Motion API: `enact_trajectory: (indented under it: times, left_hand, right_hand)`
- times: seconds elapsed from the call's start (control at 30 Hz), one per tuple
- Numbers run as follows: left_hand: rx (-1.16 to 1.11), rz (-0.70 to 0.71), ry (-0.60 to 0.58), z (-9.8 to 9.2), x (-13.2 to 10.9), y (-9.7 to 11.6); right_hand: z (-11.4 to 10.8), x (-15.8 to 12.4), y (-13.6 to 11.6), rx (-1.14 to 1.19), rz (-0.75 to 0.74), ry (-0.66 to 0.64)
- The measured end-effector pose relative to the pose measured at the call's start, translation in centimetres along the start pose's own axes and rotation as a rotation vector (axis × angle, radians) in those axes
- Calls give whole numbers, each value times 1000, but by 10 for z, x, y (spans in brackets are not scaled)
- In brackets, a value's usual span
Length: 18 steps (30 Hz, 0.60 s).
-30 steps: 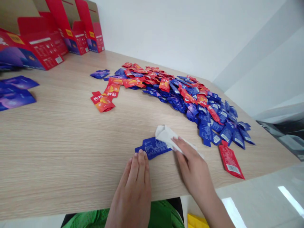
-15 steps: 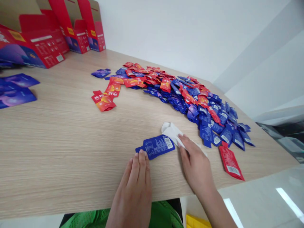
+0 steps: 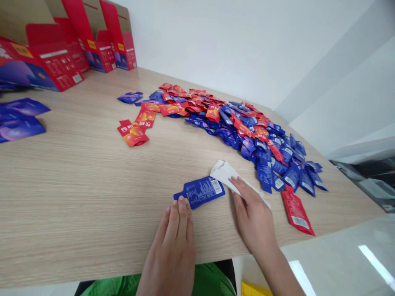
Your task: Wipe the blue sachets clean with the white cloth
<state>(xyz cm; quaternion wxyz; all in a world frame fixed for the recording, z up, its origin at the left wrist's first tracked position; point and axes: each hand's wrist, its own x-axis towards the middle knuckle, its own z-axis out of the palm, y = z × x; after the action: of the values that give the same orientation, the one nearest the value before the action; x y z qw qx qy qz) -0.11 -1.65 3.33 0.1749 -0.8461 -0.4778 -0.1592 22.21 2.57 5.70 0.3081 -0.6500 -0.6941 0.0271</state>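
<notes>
A blue spout-shaped pouch (image 3: 202, 192) lies flat on the table, barcode side up. The fingertips of my left hand (image 3: 174, 238) rest on its narrow neck end, stretched out side by side and flat. A folded white tissue (image 3: 226, 174) lies under my right hand (image 3: 254, 216), which pinches it between thumb and fingers against the tabletop. One end of the tissue overlaps the pouch's barcode end. The thumb of my right hand is partly hidden. To the right of that hand lies a single red pouch (image 3: 298, 211), also barcode up.
A long heap of red and blue pouches (image 3: 228, 127) curves along the wall side of the table (image 3: 92, 197). Several red pouches (image 3: 133, 133) lie at its left end. More blue pouches (image 3: 21, 123) and open red boxes (image 3: 64, 61) stand at far left. The table's front edge is close.
The tissue's far end looks flatter and straighter than before. Both hands stay nearly in place, and the whole view has shifted slightly.
</notes>
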Motion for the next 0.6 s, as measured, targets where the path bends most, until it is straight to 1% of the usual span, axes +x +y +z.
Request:
enact_trajectory:
  times: [0.07,0.13,0.17,0.2,0.23,0.27,0.37,0.4,0.43,0.47,0.5,0.6]
  left_hand:
    - [3,-7,14,-1,2,1]
    - [14,-38,25,-2,5,2]
    - [15,-46,22,-3,6,1]
    - [12,-41,13,-3,6,1]
    - [8,-33,9,-3,6,0]
    - [5,-23,15,-2,5,-1]
    - [8,-4,21,1,2,-2]
    - [14,-11,25,1,1,-1]
    - [15,-13,21,2,1,0]
    - [11,-13,13,2,1,1]
    - [5,-18,8,1,1,1]
    - [-17,-18,-2,-1,0,0]
  right_hand:
    - [2,-2,-16,93,-105,-58]
    - [7,-6,-36,183,-261,-165]
    - [10,-6,-42,200,-317,-202]
    - [12,-6,-43,195,-343,-217]
    - [13,-5,-40,170,-331,-207]
    - [13,-3,-33,129,-283,-176]
    - [5,3,-4,-18,-56,-61]
    - [1,5,2,-38,-6,-36]
    - [-2,5,4,-32,13,-23]
    - [-3,5,2,-1,-6,-27]
    - [-3,3,-3,45,-60,-53]
    - [3,-2,-20,147,-269,-167]
